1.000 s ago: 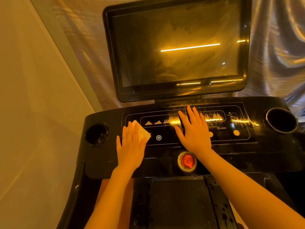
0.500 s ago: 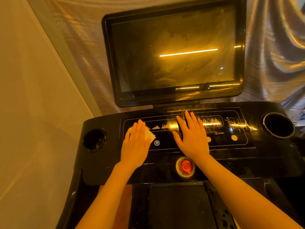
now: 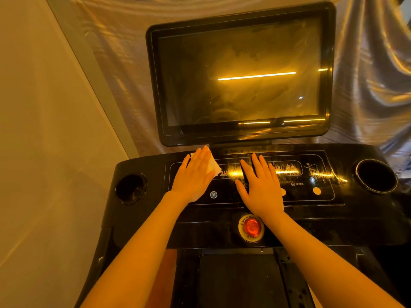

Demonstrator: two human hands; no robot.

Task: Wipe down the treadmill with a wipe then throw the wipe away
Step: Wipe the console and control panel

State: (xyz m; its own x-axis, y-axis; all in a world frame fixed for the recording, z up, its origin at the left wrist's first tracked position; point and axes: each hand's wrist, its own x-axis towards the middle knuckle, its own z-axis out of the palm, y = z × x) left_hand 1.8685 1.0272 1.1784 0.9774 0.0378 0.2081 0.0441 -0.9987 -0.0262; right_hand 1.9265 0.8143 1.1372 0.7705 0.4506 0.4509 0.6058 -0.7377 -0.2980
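Observation:
The black treadmill console (image 3: pixel 311 210) spans the view, with a dark tilted screen (image 3: pixel 240 74) above it. My left hand (image 3: pixel 193 176) lies flat with straight fingers on a white wipe (image 3: pixel 214 167), pressing it onto the upper left of the control panel near the screen's base. Most of the wipe is hidden under the palm; its right corner sticks out. My right hand (image 3: pixel 260 187) rests flat on the middle of the panel, fingers spread, holding nothing.
A red emergency stop button (image 3: pixel 251 226) sits below my right hand. Round cup holders sit at the left (image 3: pixel 131 188) and right (image 3: pixel 375 176) ends of the console. The belt (image 3: pixel 240 281) runs below. A wall stands left, shiny drapes behind.
My left hand has slid the wipe up and to the right across the panel, from the lower left toward the screen's base. My right hand has stayed put on the panel.

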